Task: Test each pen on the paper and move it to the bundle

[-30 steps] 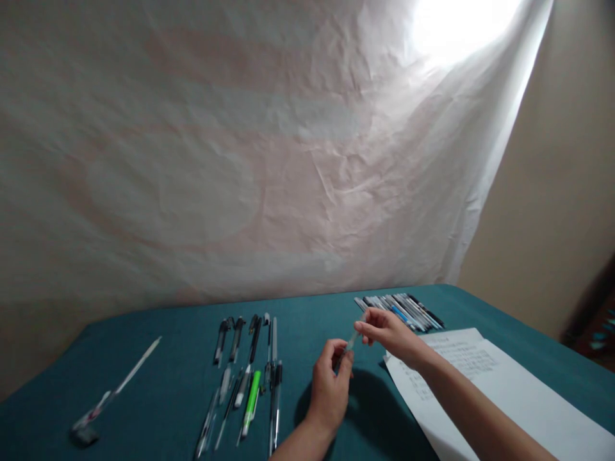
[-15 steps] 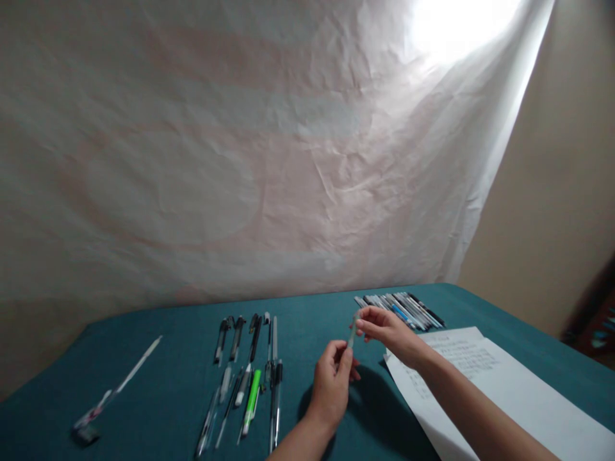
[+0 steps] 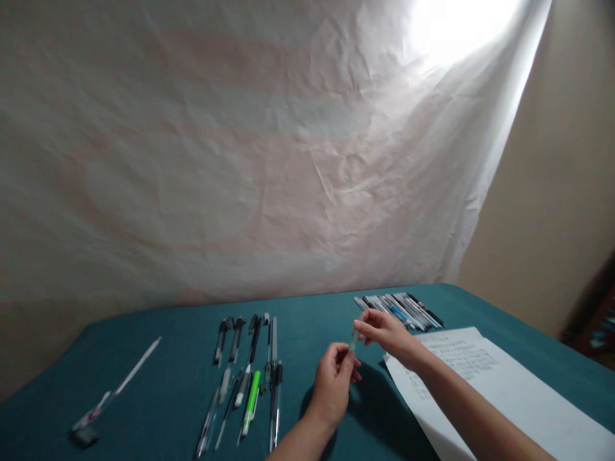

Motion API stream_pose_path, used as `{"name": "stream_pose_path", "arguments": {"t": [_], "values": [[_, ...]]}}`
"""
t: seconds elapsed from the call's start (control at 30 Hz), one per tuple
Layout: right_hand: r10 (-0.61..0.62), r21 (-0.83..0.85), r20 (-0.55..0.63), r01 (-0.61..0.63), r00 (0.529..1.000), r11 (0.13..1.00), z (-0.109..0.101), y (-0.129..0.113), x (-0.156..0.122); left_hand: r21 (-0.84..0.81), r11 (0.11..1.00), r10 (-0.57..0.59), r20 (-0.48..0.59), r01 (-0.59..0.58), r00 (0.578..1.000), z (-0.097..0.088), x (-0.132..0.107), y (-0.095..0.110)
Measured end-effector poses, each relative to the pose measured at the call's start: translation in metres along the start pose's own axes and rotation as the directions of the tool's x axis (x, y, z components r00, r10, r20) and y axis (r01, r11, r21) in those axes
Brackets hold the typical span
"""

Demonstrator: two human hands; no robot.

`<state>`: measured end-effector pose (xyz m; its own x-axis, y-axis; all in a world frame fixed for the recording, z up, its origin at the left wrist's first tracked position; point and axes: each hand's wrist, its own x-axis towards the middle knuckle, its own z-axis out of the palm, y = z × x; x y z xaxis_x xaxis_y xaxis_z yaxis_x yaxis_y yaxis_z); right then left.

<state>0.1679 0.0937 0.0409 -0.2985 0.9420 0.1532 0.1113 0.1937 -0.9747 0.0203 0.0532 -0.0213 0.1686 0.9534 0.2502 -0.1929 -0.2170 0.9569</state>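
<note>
Pen point(image 3: 354, 337) in air above tabletop point(image 3: 158, 378), between hands: right hand point(image 3: 387, 333) fingers pinch upper end, left hand point(image 3: 332, 384) fingers closed on lower end. Risk: fingertip-only hold on thin barrel; slip would drop it among loose pens point(image 3: 250, 374) or onto nearby paper point(image 3: 504, 384).

A single pen point(image 3: 354, 335) is held between left hand point(image 3: 332, 384) and right hand point(image 3: 387, 333). On the table point(image 3: 163, 339), a row of pens point(image 3: 250, 371) is laid to their left; paper point(image 3: 504, 384) is spread right, a pen bundle point(image 3: 403, 309) behind it.
</note>
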Motion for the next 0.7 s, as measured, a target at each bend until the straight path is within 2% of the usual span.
{"name": "stream_pose_path", "arguments": {"t": [0.1,0.17,0.33,0.43,0.53,0.7], "values": [[0.02,0.079,0.096,-0.028,0.995,0.997,-0.0017,-0.0053,-0.0039,-0.007,1.0,0.001,-0.022,-0.002,1.0,-0.0007,0.0005,0.0005],[0.006,0.106,0.12,-0.019,0.993,0.994,-0.0019,-0.0066,-0.005,-0.011,1.0,-0.002,-0.026,0.001,1.0,-0.0008,0.0008,0.0009],[-0.025,0.023,-0.011,0.026,1.0,0.999,0.0014,0.0007,-0.0006,-0.006,1.0,0.002,-0.03,-0.003,1.0,-0.0001,0.0004,0.0003],[-0.009,0.04,0.022,0.008,1.0,0.999,0.0023,0.0002,-0.0009,0.0,1.0,0.009,-0.035,-0.009,0.999,0.0002,-0.0002,0.0],[-0.043,0.078,0.081,0.037,0.996,0.996,0.0019,-0.0035,-0.0027,-0.001,1.0,0.002,-0.03,-0.002,1.0,0.0003,-0.0007,0.0004],[-0.034,0.015,-0.034,0.034,0.999,0.999,0.0016,-0.0003,0.0004,0.03,0.999,0.012,-0.027,-0.011,1.0,0.0007,-0.0008,0.0004]]}}
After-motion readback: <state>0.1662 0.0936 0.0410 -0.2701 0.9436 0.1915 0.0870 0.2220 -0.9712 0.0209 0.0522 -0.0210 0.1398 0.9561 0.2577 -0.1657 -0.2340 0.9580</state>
